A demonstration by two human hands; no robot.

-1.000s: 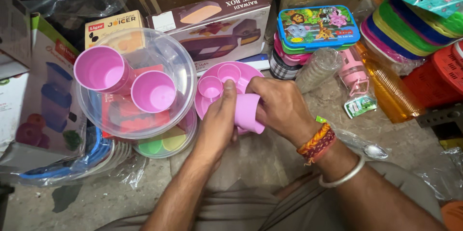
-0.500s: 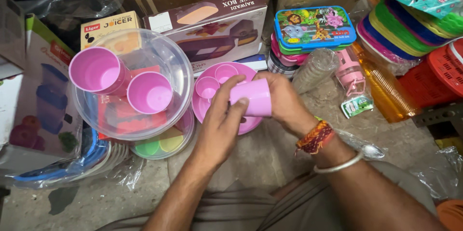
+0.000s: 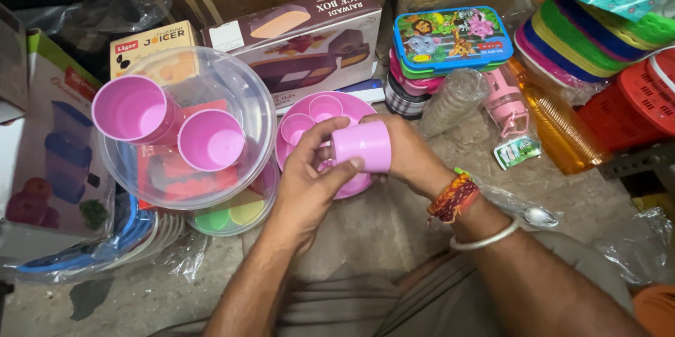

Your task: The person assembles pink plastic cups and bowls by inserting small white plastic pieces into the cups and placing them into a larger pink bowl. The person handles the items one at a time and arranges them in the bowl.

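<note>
**Pink cup held in both hands above a round pink tray**

A smooth, cylindrical pink plastic cup (image 3: 361,145) is gripped on its side between the two hands, just above the near edge of a round pink tray (image 3: 351,108). The left hand (image 3: 309,175) is closed on the cup from the near side, thumb laid along its lower wall; the right hand (image 3: 408,154) is wrapped round it from the far side, its fingers mostly hidden. Woven thread bands and a metal bangle are worn on the right wrist.

Two small pink cups (image 3: 313,117) are seated upright in the tray, near its far edge. To the left, a clear, glossy round bowl (image 3: 246,98) is shown resting on stacked coloured plates; two larger pink tumblers (image 3: 169,126) are contained in it, both tilted with their open mouths visible and both seen to be empty.

Printed cardboard boxes (image 3: 309,41) are ranged behind the tray on the gritty floor (image 3: 394,224). A rectangular blue lunch box (image 3: 450,38) with cartoon animals is set on stacked lidded tubs beside them.
</note>
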